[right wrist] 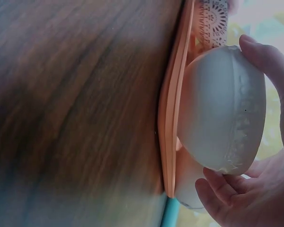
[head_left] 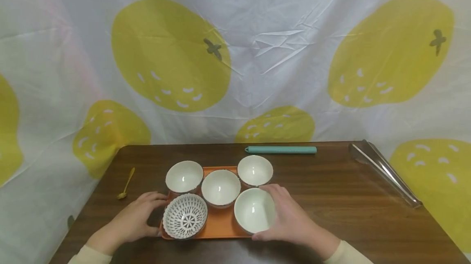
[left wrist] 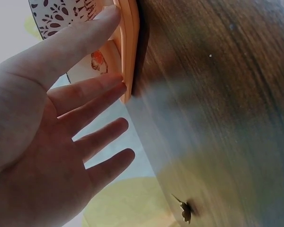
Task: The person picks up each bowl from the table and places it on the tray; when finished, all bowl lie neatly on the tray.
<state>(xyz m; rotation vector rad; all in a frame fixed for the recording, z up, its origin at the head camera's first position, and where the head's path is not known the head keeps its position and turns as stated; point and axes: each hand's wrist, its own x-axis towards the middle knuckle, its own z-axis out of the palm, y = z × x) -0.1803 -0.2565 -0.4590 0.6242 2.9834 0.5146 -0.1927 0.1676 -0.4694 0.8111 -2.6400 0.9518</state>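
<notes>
An orange tray (head_left: 220,226) carries several bowls. My right hand (head_left: 292,219) holds the plain white bowl (head_left: 254,211) at the tray's front right, thumb on the near side and fingers on the far side. In the right wrist view this bowl (right wrist: 220,111) sits at the tray's edge; whether its base touches the tray cannot be made out. My left hand (head_left: 134,217) is spread at the tray's left edge, beside a black-and-white patterned bowl (head_left: 185,217). The left wrist view shows its thumb and nearest fingertips at the tray rim (left wrist: 128,47), other fingers extended.
Three more white bowls, at back left (head_left: 185,177), centre (head_left: 220,188) and back right (head_left: 255,170), share the tray. A teal stick (head_left: 281,150) lies by the table's back edge. Metal tongs (head_left: 386,174) lie at the right, a small gold spoon (head_left: 126,183) at the left.
</notes>
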